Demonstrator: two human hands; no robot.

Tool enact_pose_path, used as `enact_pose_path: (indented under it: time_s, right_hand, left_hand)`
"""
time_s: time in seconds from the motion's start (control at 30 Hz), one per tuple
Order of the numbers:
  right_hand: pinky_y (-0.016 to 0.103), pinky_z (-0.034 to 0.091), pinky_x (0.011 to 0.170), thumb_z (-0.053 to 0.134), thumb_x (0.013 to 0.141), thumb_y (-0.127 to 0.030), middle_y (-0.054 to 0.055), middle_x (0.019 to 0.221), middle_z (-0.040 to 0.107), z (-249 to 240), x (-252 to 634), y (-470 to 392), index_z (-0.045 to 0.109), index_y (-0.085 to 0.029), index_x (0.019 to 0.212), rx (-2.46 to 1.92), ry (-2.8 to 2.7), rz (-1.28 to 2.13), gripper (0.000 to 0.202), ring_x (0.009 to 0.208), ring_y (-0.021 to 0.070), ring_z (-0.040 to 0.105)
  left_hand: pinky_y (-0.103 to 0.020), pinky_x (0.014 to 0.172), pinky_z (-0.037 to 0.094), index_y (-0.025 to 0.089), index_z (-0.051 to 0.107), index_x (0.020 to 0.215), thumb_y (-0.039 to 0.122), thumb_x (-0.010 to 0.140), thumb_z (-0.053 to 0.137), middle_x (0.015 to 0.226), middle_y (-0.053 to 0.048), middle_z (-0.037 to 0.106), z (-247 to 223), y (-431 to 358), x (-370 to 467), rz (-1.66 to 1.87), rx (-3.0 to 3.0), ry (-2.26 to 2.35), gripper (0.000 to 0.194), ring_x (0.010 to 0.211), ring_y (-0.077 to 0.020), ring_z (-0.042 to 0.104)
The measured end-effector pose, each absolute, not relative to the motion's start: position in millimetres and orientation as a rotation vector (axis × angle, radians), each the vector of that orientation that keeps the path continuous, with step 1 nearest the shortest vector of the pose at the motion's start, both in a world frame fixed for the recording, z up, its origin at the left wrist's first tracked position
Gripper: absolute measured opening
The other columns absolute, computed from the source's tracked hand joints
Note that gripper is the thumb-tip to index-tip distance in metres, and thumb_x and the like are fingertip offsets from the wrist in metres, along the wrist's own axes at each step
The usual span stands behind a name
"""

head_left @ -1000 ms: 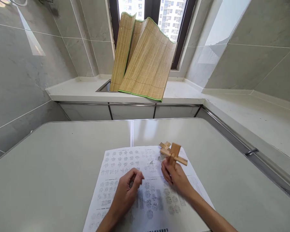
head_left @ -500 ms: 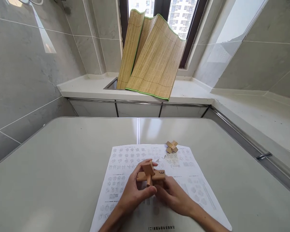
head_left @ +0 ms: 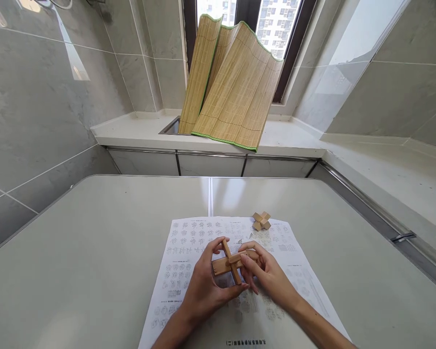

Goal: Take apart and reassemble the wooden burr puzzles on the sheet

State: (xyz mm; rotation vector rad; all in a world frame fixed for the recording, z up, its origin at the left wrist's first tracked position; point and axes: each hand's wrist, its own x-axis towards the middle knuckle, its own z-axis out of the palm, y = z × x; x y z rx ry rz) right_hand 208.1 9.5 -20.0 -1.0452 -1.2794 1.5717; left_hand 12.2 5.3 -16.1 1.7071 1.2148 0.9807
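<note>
A glossy off-white tabletop [head_left: 94, 252] carries a large white paper sheet [head_left: 189, 259] printed with rows of small grey line drawings. The person's left hand [head_left: 202, 289] reaches in over the sheet's left half, its forearm slanting up from the near edge. It is half spread in a C shape, back of the hand outward, fingers arched at the top and thumb stretched out below, spanning a brown wooden assembly of crossed flat bars [head_left: 234, 262]. That assembly is held above the middle of the sheet, one thin bar running from the fingertips down toward the thumb. Beyond it, at the sheet's far edge near the right corner, sits a light tan wooden cross-shaped block [head_left: 261, 221]. The right hand [head_left: 268, 272], its forearm slanting in from the near right, is mostly closed, thumb and forefinger gripping the assembly's right end, other fingers curled loosely beneath.
</note>
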Motion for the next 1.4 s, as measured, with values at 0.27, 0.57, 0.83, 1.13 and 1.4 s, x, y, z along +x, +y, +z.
enact_pose_path:
  time_s: [0.27,0.57,0.83,1.13,1.4]
  right_hand:
    - [0.023,0.042,0.046,0.063,0.096,-0.062,-0.004,0.064,0.062,-24.9,208.0,8.4,0.060,-0.020,0.107,-1.124,-1.297,1.486,0.044,0.044,0.0098,0.051]
    - [0.023,0.043,0.045,0.063,0.094,-0.066,-0.004,0.065,0.064,-32.1,210.5,11.3,0.059,-0.020,0.108,-1.147,-1.297,1.524,0.049,0.042,0.0102,0.054]
    - [0.019,0.025,0.039,0.064,0.094,-0.066,-0.011,0.052,0.051,-28.4,210.2,11.6,0.057,-0.020,0.102,-1.072,-1.257,1.597,0.047,0.034,0.0062,0.036]
    - [0.018,0.029,0.037,0.064,0.096,-0.062,-0.010,0.053,0.055,-21.5,209.7,6.8,0.054,-0.021,0.099,-1.062,-1.250,1.604,0.042,0.034,0.0061,0.041]
    - [0.015,0.025,0.036,0.067,0.098,-0.054,-0.006,0.059,0.062,-30.4,214.7,6.7,0.052,-0.021,0.095,-0.854,-1.118,1.846,0.036,0.033,0.0037,0.041]
  left_hand:
    - [-0.049,0.105,0.052,0.030,0.044,0.141,0.038,0.067,0.094,0.141,-0.009,0.060,-17.5,6.4,13.4,0.924,1.707,1.245,0.089,0.123,-0.0311,0.061]
    - [-0.055,0.110,0.049,0.027,0.040,0.148,0.044,0.072,0.091,0.142,-0.014,0.061,-27.5,7.3,13.7,0.879,1.722,1.237,0.093,0.131,-0.0365,0.059]
    - [-0.052,0.106,0.053,0.025,0.052,0.143,0.046,0.061,0.097,0.130,-0.013,0.069,-19.0,7.9,12.8,0.904,1.703,1.211,0.096,0.119,-0.0352,0.066]
    - [-0.046,0.097,0.060,0.026,0.055,0.139,0.039,0.055,0.101,0.113,-0.007,0.076,-11.8,7.0,11.2,0.946,1.610,1.090,0.097,0.105,-0.0303,0.073]
    - [-0.046,0.099,0.060,0.023,0.054,0.144,0.039,0.059,0.100,0.113,-0.009,0.079,-8.3,8.5,5.2,0.894,1.490,1.026,0.098,0.102,-0.0312,0.076]
